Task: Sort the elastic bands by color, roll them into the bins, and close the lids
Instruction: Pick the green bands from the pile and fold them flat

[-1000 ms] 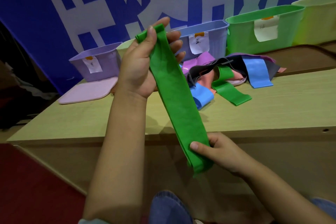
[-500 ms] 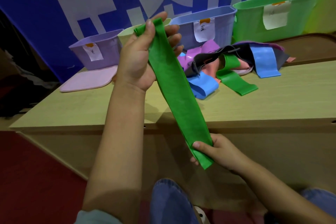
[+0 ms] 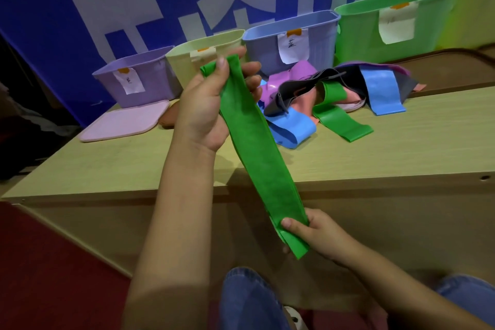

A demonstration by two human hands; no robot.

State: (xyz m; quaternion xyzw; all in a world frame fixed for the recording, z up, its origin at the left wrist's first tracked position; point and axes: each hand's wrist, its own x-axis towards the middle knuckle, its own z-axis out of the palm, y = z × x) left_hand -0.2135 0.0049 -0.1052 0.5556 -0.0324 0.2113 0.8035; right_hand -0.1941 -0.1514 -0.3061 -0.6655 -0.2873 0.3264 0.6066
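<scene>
A long green elastic band (image 3: 257, 153) hangs stretched between my hands, in front of the table's near edge. My left hand (image 3: 209, 104) grips its upper end, thumb on top. My right hand (image 3: 316, 236) pinches its lower end below the tabletop. A pile of bands (image 3: 321, 99) lies on the table: blue, green, pink, purple and dark grey. Behind it stand open bins in a row: purple (image 3: 139, 80), pale yellow (image 3: 187, 59), blue (image 3: 300, 43), green (image 3: 393, 24) and yellow-green (image 3: 474, 8).
A pink lid (image 3: 123, 123) lies flat in front of the purple bin. The wooden table (image 3: 401, 155) runs across the view, with a blue and white wall behind. A brown tray edge (image 3: 442, 69) sits at the right. My knees in jeans show below.
The band stays held at both ends. My right hand has slid a little along the lower end, and my head has tilted slightly down.
</scene>
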